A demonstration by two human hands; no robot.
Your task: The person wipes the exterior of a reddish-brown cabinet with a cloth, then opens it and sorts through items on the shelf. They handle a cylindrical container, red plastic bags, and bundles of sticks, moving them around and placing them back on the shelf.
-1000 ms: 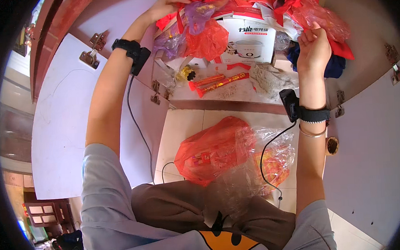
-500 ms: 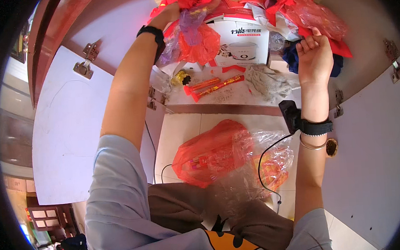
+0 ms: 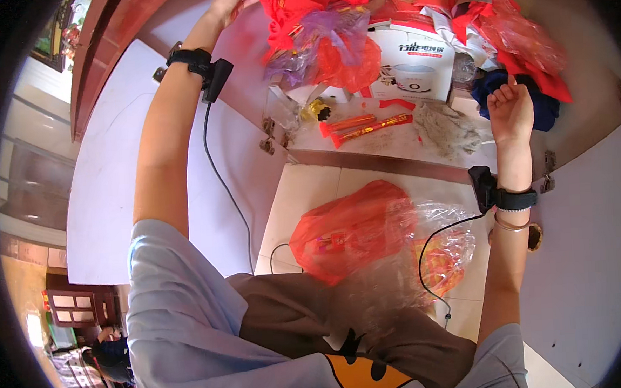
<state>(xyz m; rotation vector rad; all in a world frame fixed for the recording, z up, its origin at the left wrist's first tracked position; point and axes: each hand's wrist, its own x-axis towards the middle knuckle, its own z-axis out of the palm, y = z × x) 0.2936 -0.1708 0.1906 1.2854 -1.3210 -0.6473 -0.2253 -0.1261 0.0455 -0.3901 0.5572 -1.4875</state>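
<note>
Left of the white box [image 3: 426, 60], left hand [image 3: 227, 4] grip unreadable, one tug on red cloth [image 3: 301, 10] could spill the purple bag [image 3: 338, 32]; box's right, right hand [image 3: 511, 117] empty, fingers loosely curled.

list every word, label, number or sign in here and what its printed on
White box: bold black characters, a red strip of print and a pot picture; legible in part, but I won't copy the wording.
Red-and-gold sticks: gold markings, too small to read.
Red bag on the floor: printed patch showing through, too blurred to read.
</note>
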